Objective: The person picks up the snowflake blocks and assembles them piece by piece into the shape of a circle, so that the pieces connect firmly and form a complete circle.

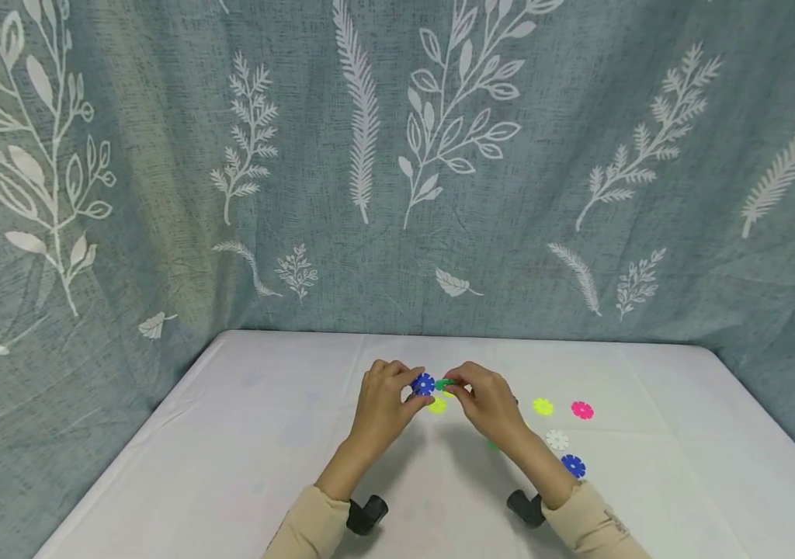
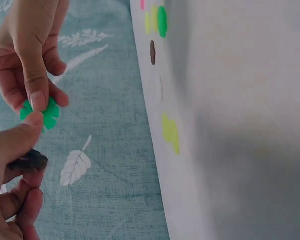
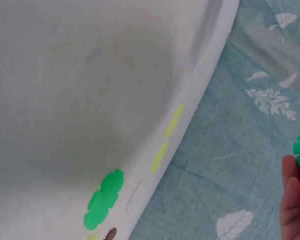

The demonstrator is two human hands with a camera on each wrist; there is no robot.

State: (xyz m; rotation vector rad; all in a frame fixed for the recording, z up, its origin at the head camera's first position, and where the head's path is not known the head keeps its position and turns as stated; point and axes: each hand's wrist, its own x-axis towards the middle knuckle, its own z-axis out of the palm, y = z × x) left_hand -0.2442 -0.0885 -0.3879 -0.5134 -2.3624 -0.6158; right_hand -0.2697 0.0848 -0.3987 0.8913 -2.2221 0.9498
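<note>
Beige sleeves [image 1: 308,524] come nearest; the left grip [image 1: 383,400] pinches a blue notched plastic disc [image 1: 423,384] face-on; just right of it, the right grip [image 1: 487,397] pinches a green notched disc [image 1: 443,383] edge-on, long axis toward it. Beneath, a yellow notched disc [image 1: 437,406] lies on the white worktop [image 1: 230,442].

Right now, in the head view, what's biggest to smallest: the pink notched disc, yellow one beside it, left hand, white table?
1. White table
2. Left hand
3. Pink notched disc and yellow notched disc: too alike to rank
</note>
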